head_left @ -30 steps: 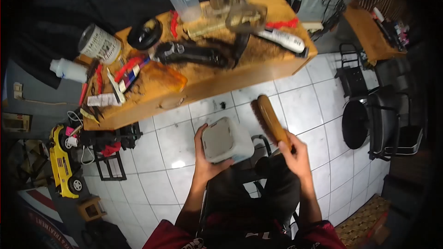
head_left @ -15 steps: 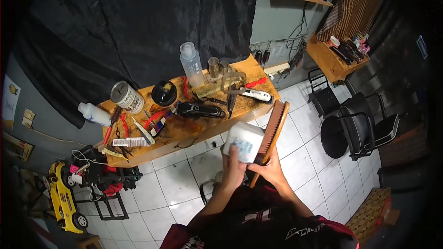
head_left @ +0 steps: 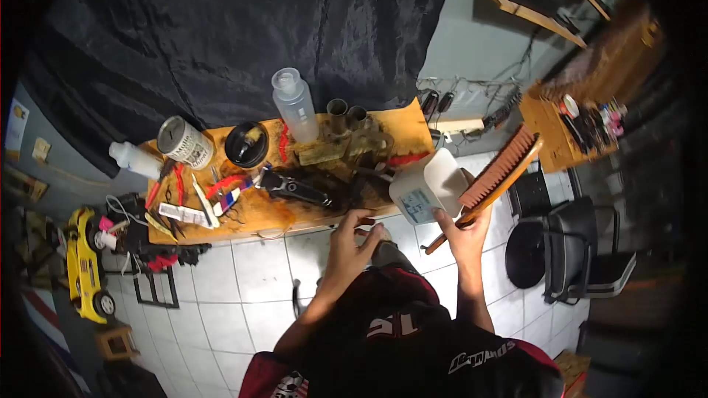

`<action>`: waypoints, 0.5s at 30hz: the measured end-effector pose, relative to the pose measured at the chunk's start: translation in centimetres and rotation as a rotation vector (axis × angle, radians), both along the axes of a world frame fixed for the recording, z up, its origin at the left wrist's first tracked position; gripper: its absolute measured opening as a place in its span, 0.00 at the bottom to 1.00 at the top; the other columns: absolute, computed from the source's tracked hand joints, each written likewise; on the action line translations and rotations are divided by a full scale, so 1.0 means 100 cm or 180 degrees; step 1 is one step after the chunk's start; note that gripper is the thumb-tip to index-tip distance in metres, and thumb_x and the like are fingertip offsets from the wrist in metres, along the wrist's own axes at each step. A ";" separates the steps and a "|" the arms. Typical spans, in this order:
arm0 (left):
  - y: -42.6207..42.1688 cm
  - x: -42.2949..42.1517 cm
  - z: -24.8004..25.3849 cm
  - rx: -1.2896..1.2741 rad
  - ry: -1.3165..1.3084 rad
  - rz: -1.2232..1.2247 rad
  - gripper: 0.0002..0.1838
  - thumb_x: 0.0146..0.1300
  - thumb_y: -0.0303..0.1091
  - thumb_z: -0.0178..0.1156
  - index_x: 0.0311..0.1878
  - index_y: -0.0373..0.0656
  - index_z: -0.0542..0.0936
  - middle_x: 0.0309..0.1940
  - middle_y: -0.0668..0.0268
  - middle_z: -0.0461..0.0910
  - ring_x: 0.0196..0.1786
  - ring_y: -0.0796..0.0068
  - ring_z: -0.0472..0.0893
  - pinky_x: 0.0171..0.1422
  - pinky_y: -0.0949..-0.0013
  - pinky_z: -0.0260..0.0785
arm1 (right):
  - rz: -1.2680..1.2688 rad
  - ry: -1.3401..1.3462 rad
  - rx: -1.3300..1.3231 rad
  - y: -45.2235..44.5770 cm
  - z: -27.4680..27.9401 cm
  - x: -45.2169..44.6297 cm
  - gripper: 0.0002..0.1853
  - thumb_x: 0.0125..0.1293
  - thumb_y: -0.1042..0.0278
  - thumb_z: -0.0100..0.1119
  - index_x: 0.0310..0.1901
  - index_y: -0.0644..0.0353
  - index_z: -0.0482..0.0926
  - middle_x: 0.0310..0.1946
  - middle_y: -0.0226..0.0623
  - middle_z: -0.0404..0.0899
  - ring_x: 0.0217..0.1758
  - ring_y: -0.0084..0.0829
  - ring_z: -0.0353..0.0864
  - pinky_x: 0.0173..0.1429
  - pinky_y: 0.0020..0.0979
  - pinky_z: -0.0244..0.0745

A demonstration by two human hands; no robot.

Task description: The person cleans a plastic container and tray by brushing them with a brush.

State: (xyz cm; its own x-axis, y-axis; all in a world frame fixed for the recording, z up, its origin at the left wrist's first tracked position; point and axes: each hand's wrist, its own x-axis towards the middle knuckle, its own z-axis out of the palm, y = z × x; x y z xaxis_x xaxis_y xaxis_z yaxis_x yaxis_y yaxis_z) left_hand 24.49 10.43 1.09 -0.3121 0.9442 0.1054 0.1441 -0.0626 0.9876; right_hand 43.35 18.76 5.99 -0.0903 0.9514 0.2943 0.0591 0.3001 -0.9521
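Brush point(head_left: 503, 168) and container point(head_left: 414, 203) fill right grip point(head_left: 470, 236); left grip point(head_left: 349, 248) curls loosely.

On the table point(head_left: 409, 129) stand, left to right, tin point(head_left: 193, 150), bowl point(head_left: 242, 150), bottle point(head_left: 298, 112) and two cups point(head_left: 338, 118); clipper point(head_left: 296, 189) before bottle; curtain point(head_left: 243, 37) behind table, toy car point(head_left: 85, 269) left of it, chair point(head_left: 571, 239) right; tub point(head_left: 413, 197) before its right end, brush point(head_left: 503, 177) right of tub.

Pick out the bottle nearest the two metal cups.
The tall translucent bottle, close beside the metal cups; the white bottle is far left, beside the printed can.
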 end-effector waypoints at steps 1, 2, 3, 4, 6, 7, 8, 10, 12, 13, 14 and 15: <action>0.012 0.007 0.008 -0.0142 0.0440 0.0198 0.15 0.60 0.27 0.65 0.50 0.38 0.76 0.42 0.57 0.80 0.43 0.66 0.83 0.44 0.68 0.76 | -0.0039 -0.0223 0.0447 0.021 0.003 0.007 0.44 0.46 0.77 0.73 0.66 0.67 0.60 0.58 0.45 0.69 0.61 0.36 0.71 0.65 0.35 0.67; 0.020 0.012 0.016 -0.0355 0.0897 0.0359 0.16 0.59 0.27 0.66 0.50 0.39 0.77 0.42 0.56 0.80 0.43 0.61 0.83 0.45 0.66 0.76 | 0.0045 -0.0173 0.0315 0.040 0.002 0.017 0.45 0.45 0.77 0.73 0.66 0.68 0.60 0.59 0.46 0.69 0.61 0.36 0.72 0.64 0.35 0.68; 0.028 0.019 0.014 -0.0115 0.1288 0.0461 0.17 0.56 0.26 0.68 0.50 0.39 0.77 0.40 0.57 0.80 0.40 0.63 0.82 0.43 0.66 0.75 | 0.0149 -0.0231 0.0316 0.055 0.004 0.025 0.45 0.45 0.77 0.73 0.66 0.68 0.60 0.59 0.46 0.69 0.61 0.36 0.72 0.63 0.35 0.69; 0.038 0.025 0.009 0.0153 0.1686 0.0552 0.18 0.54 0.25 0.69 0.50 0.40 0.78 0.38 0.59 0.80 0.37 0.65 0.81 0.41 0.66 0.74 | 0.0253 -0.0282 0.0350 0.072 0.009 0.030 0.45 0.45 0.77 0.73 0.66 0.68 0.60 0.59 0.46 0.69 0.61 0.36 0.72 0.62 0.35 0.70; 0.049 0.037 0.005 0.0083 0.1918 0.0547 0.19 0.52 0.26 0.71 0.49 0.39 0.79 0.36 0.59 0.80 0.37 0.64 0.81 0.41 0.66 0.74 | 0.0373 -0.0114 0.0211 0.092 0.015 0.037 0.44 0.45 0.77 0.73 0.65 0.68 0.60 0.60 0.46 0.69 0.61 0.37 0.73 0.61 0.34 0.71; 0.055 0.044 0.011 -0.0179 0.1787 0.0500 0.18 0.55 0.28 0.69 0.49 0.40 0.79 0.38 0.57 0.79 0.40 0.57 0.80 0.42 0.61 0.74 | 0.0497 -0.0086 0.0117 0.102 0.016 0.041 0.44 0.45 0.78 0.73 0.65 0.68 0.61 0.60 0.46 0.69 0.61 0.36 0.73 0.62 0.34 0.71; 0.059 0.050 0.013 -0.0444 0.1649 0.0457 0.17 0.57 0.29 0.68 0.50 0.41 0.79 0.40 0.55 0.79 0.43 0.50 0.80 0.44 0.57 0.74 | 0.0621 -0.0060 0.0018 0.109 0.015 0.045 0.44 0.45 0.78 0.73 0.65 0.68 0.61 0.60 0.46 0.69 0.61 0.36 0.73 0.62 0.34 0.71; 0.068 0.056 0.007 -0.0385 0.1646 0.0562 0.16 0.58 0.30 0.67 0.50 0.41 0.79 0.41 0.56 0.78 0.42 0.52 0.81 0.44 0.58 0.75 | 0.0738 -0.0089 -0.0161 0.119 0.008 0.048 0.43 0.46 0.78 0.73 0.65 0.68 0.60 0.60 0.46 0.70 0.61 0.36 0.73 0.63 0.34 0.70; 0.072 0.058 0.009 -0.0557 0.1612 0.0513 0.18 0.58 0.29 0.67 0.52 0.40 0.79 0.43 0.58 0.77 0.41 0.55 0.81 0.43 0.58 0.75 | 0.0669 -0.0171 -0.0308 0.119 0.002 0.050 0.45 0.43 0.78 0.74 0.65 0.67 0.60 0.60 0.46 0.70 0.61 0.36 0.73 0.64 0.35 0.69; 0.074 0.057 0.007 -0.0351 0.1621 0.0521 0.17 0.58 0.28 0.67 0.51 0.40 0.80 0.45 0.58 0.76 0.44 0.56 0.80 0.45 0.59 0.74 | 0.0663 -0.0165 -0.0341 0.118 0.003 0.052 0.45 0.43 0.78 0.74 0.65 0.67 0.60 0.60 0.46 0.70 0.61 0.36 0.73 0.64 0.35 0.69; 0.074 0.056 0.005 -0.0368 0.1625 0.0502 0.17 0.58 0.28 0.67 0.51 0.40 0.80 0.45 0.58 0.76 0.44 0.56 0.80 0.45 0.59 0.74 | 0.0792 -0.0208 -0.0285 0.116 0.006 0.055 0.46 0.42 0.78 0.74 0.65 0.68 0.60 0.60 0.46 0.70 0.62 0.36 0.73 0.65 0.35 0.69; 0.075 0.053 0.005 -0.0167 0.1826 0.0489 0.16 0.57 0.28 0.67 0.50 0.40 0.80 0.45 0.58 0.77 0.45 0.56 0.79 0.47 0.59 0.74 | 0.0921 -0.0254 -0.0221 0.112 0.009 0.058 0.47 0.40 0.78 0.75 0.65 0.68 0.60 0.60 0.46 0.70 0.62 0.36 0.72 0.65 0.35 0.68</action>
